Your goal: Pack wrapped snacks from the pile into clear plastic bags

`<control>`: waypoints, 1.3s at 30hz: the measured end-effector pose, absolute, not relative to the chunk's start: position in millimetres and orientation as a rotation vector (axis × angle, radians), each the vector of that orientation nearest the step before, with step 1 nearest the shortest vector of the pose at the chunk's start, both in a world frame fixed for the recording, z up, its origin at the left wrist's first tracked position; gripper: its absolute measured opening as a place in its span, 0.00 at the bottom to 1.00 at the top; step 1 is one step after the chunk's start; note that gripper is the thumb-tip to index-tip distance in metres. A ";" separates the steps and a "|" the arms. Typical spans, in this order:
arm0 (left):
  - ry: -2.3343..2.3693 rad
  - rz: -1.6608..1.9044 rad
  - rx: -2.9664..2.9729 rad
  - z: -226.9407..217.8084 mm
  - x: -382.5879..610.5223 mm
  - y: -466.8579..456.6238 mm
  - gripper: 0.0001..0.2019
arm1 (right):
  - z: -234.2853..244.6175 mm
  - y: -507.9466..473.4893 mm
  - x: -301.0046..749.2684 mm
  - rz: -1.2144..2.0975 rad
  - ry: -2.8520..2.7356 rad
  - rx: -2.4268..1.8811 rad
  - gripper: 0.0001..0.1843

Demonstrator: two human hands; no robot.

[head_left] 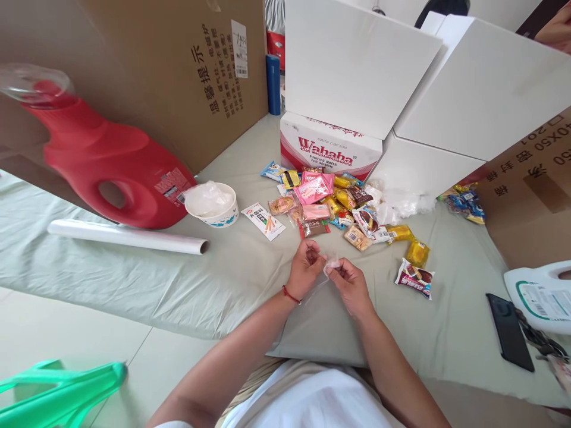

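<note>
While a pale green sheet (pixel 178 279) carries a heap of snack packets (pixel 332 199), the left hand (pixel 306 268) and right hand (pixel 352 286) meet in front of it. Each grip is pinched closed on a small, crinkled, see-through wrapper (pixel 331 263) held between them.

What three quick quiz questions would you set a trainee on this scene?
1. True or false: the paper cup stands between the red jug and the snack packets.
2. What do the left hand and right hand pinch between them? A: a clear wrapper. B: a pen. C: a spoon.
3. Fill in: the black phone lies on the person's ____ side.
Key: 1 true; 2 A; 3 right.
</note>
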State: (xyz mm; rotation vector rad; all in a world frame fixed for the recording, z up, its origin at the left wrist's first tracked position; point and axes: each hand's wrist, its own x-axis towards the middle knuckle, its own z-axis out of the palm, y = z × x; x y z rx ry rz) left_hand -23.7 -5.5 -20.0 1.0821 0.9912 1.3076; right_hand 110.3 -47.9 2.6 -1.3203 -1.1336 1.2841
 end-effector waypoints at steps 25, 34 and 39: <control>0.827 1.002 1.164 -13.6 -27.1 -6.8 0.20 | 28.3 -30.7 130.0 1.259 -0.666 -1.225 0.21; 0.802 1.027 0.779 -15.3 -20.7 -3.6 0.23 | 11.1 -66.8 130.6 0.692 -1.212 -1.492 0.11; 0.774 0.989 0.658 -16.0 -18.2 -6.1 0.22 | -2.3 -69.2 102.6 0.425 -1.752 -1.446 0.13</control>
